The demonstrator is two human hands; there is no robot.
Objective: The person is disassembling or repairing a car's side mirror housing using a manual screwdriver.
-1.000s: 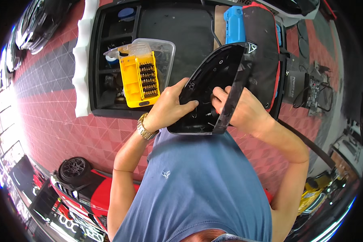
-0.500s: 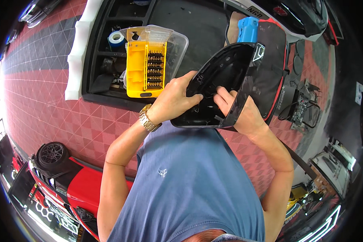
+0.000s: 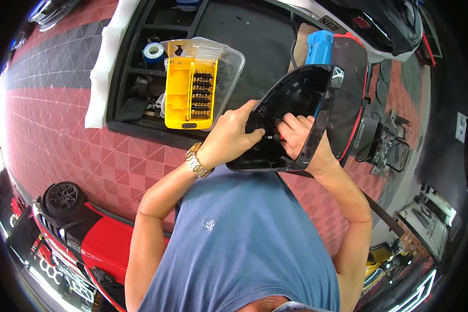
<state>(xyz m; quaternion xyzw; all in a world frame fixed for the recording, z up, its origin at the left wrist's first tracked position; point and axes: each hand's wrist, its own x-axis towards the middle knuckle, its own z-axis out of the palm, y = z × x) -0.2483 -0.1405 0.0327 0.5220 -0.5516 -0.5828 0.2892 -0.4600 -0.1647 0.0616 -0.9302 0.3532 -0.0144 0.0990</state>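
Note:
A black, hollow, curved shell (image 3: 296, 86), shaped like a car mirror housing, is held just in front of my shirt, its open side up. My left hand (image 3: 234, 134) grips its left rim, thumb inside and fingers over the outer edge. Inside the shell, my right hand (image 3: 296, 134) has its fingers bent and drawn together. A hint of red shows by its fingertips, beside a small pale ribbed piece (image 3: 270, 138); what the fingers hold is too small to name. The right wrist crosses the shell's right rim.
A yellow bit case (image 3: 179, 104) with rows of bits lies left on the black bench top (image 3: 234, 31), its clear lid open. Beyond the shell stands a blue object (image 3: 320, 47) next to a red-edged black mat (image 3: 351, 57). Tape (image 3: 153, 51) sits in a side compartment.
My right hand has shifted slightly up inside the shell, its fingers now more curled with its back showing. My left hand keeps its grip. The shell sits a little lower in view.

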